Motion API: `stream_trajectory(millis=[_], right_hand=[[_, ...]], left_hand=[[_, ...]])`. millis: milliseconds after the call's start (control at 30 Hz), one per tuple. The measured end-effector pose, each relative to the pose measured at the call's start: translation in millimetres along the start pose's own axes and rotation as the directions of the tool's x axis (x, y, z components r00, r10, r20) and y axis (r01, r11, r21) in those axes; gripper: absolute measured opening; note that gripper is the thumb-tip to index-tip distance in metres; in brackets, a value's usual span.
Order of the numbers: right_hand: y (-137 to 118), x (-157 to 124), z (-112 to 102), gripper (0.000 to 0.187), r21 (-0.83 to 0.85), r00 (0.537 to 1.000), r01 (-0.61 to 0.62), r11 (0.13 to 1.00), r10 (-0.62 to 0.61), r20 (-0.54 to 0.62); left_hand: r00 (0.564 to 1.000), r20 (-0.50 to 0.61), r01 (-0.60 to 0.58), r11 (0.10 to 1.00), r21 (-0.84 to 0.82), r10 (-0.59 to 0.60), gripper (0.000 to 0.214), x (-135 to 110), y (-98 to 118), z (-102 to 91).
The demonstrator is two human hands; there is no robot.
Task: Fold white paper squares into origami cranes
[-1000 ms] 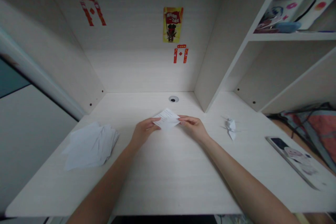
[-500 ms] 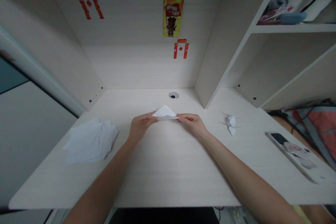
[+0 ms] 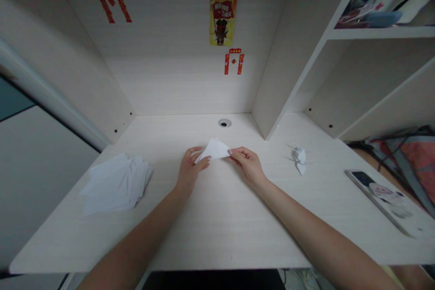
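Note:
Between my two hands is a folded sheet of white paper (image 3: 214,149), roughly triangular, with its peak pointing to the back of the desk. My left hand (image 3: 191,166) pinches its left corner, the thumb lying on top along the lower edge. At the right corner, my right hand (image 3: 247,163) grips the paper between thumb and fingers. The paper is held just over the desk; whether it touches the surface I cannot tell.
A loose stack of white paper sheets (image 3: 117,186) lies on the left of the desk (image 3: 217,231). To the right are small folded white paper figures (image 3: 299,158) and a phone (image 3: 382,201) in a decorated case. An upright panel (image 3: 280,77) stands behind my right hand.
My left hand has turned and shifted slightly right, its thumb now over the paper. The paper has tilted, showing a plain white face where a lined one showed before.

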State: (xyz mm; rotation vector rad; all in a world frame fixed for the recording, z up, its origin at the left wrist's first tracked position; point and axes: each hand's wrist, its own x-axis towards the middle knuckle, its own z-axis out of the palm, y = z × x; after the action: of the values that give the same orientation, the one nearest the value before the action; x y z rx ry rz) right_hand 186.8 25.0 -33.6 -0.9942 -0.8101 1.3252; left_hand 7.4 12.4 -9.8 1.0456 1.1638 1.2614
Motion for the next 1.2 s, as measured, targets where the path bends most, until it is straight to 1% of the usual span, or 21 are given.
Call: stream_trajectory(millis=[100,167,267,400,467,600,767,933,1100,1200], right_hand=[[-1,-3,2,0.021,-0.025,1.000,0.014,1.000,-0.014,0.003],[-1,-4,3,0.022,-0.052,0.999,0.029,0.998,-0.027,0.023],[0,-6,3,0.023,-0.097,0.998,0.048,0.994,-0.043,0.054],[0,-9,4,0.024,-0.125,0.995,0.072,0.990,-0.063,0.074],[0,-10,4,0.025,-0.134,0.995,0.075,0.988,-0.066,0.075],[1,-9,4,0.027,-0.136,0.996,0.073,0.988,-0.065,0.066],[2,-9,5,0.025,-0.113,0.995,0.077,0.991,-0.070,0.066],[2,-11,6,0.023,-0.104,0.997,0.067,0.992,-0.062,0.054],[1,-13,8,0.021,-0.104,0.997,0.055,0.993,-0.050,0.052],[1,-12,8,0.022,-0.097,0.998,0.054,0.994,-0.050,0.043]], left_hand=[[0.999,0.000,0.044,0.998,0.032,-0.044,0.058,-2,4,1.9],[0.999,0.022,0.040,0.997,0.068,-0.042,0.056,-3,6,2.3],[0.998,0.056,-0.006,0.992,0.124,-0.001,0.050,-4,8,2.8],[0.999,-0.014,-0.031,0.978,0.205,0.035,0.049,-6,7,3.0],[0.999,-0.025,-0.034,0.983,0.180,0.039,0.046,-7,6,2.9],[0.999,0.015,-0.031,0.997,0.069,0.031,0.039,-7,4,3.6],[1.000,0.018,-0.016,0.999,-0.039,0.017,0.044,-7,3,4.4],[1.000,-0.002,-0.007,0.999,-0.039,0.007,0.043,-5,-1,3.6],[0.997,-0.078,0.008,0.999,-0.040,-0.011,0.041,-3,-6,3.2],[0.996,-0.088,0.000,0.999,-0.044,-0.004,0.041,-4,-7,3.3]])
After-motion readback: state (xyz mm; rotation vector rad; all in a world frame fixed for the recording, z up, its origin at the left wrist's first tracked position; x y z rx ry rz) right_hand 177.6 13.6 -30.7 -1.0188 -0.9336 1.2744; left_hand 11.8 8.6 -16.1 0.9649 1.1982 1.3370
